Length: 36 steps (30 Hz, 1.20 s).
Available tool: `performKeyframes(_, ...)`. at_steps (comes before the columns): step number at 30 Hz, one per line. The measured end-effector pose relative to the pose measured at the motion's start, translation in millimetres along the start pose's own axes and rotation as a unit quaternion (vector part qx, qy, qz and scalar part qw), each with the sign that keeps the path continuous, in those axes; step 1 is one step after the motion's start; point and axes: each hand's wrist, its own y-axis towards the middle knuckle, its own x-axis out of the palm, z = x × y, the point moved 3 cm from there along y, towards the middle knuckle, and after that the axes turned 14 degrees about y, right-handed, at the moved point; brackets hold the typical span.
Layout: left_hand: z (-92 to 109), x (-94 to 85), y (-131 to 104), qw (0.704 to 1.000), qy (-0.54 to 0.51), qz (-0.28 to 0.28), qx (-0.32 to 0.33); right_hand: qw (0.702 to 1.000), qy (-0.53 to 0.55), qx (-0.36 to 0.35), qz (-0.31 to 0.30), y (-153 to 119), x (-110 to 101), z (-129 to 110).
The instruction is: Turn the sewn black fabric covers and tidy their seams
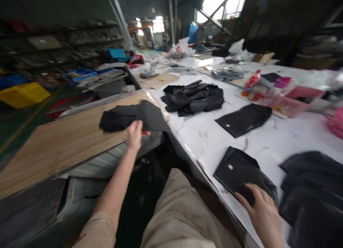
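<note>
My left hand (135,133) is closed on the near edge of a black fabric piece (152,116), thumb on top. That piece lies partly over more black fabric (115,117) on the wooden board. My right hand (261,208) rests with fingers apart on the lower part of a flat black fabric panel (238,169) with a small white label. A second labelled black panel (245,119) lies farther back on the white table. To the right of my right hand is a blurred heap of black fabric (313,194).
A crumpled pile of black fabric pieces (193,96) sits on the white table (198,133). Farther right stand a pink basket (292,101) and a red bottle (252,80). The wooden board (66,144) spans the left, with a yellow bin (24,94) beyond it. A gap separates board and table.
</note>
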Motion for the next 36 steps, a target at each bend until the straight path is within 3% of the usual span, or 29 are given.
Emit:
performKeyframes(2, -19, -16.3, 28, 0.998, -0.022, 0.046, -0.030, 0.997, -0.056, 0.028, -0.046, -16, 7, -5)
performKeyframes(5, -66, -3.8, 38, 0.991, -0.008, 0.096, -0.092, 0.991, -0.093, 0.052, -0.076, -27, 13, -9)
performKeyframes(7, -91, 30.6, 13, 0.993, 0.022, -0.009, -0.113, 0.990, -0.097, 0.065, -0.079, -29, 12, -10)
performKeyframes(10, -102, 95.6, -61, 0.984, 0.035, -0.147, -0.094, 0.990, -0.085, 0.064, -0.091, -29, 8, -11)
performKeyframes(14, -77, 177.5, -152, 0.948, 0.038, -0.316, -0.028, 0.988, -0.064, 0.061, -0.129, -27, 2, -12)
performKeyframes(15, -66, 192.9, -167, 0.932, 0.051, -0.359, 0.027, 0.987, -0.061, 0.060, -0.139, -27, 1, -13)
performKeyframes(17, -44, 214.5, -186, 0.906, 0.082, -0.389, 0.143, 0.985, -0.058, 0.055, -0.155, -27, -1, -16)
performKeyframes(21, -19, 238.7, -192, 0.866, 0.183, -0.334, 0.323, 0.981, -0.069, 0.060, -0.172, -33, -3, -24)
performKeyframes(24, -14, 251.2, -183, 0.847, 0.264, -0.278, 0.367, 0.984, -0.061, 0.058, -0.155, -41, -2, -27)
performKeyframes(27, -6, 260.9, -176, 0.828, 0.293, -0.266, 0.398, 0.993, -0.021, 0.011, -0.119, -52, 1, -32)
performKeyframes(29, 2, 267.7, -176, 0.806, 0.281, -0.289, 0.433, 0.995, 0.002, -0.024, -0.100, -59, 3, -38)
performKeyframes(32, 11, 281.7, -182, 0.746, 0.273, -0.374, 0.478, 0.995, 0.021, -0.065, -0.072, -68, 2, -50)
performKeyframes(34, 12, 291.3, -186, 0.705, 0.295, -0.426, 0.485, 0.994, 0.032, -0.087, -0.051, -73, 0, -59)
performKeyframes(36, 11, 298.1, -189, 0.685, 0.325, -0.445, 0.476, 0.994, 0.045, -0.100, -0.030, -79, -1, -65)
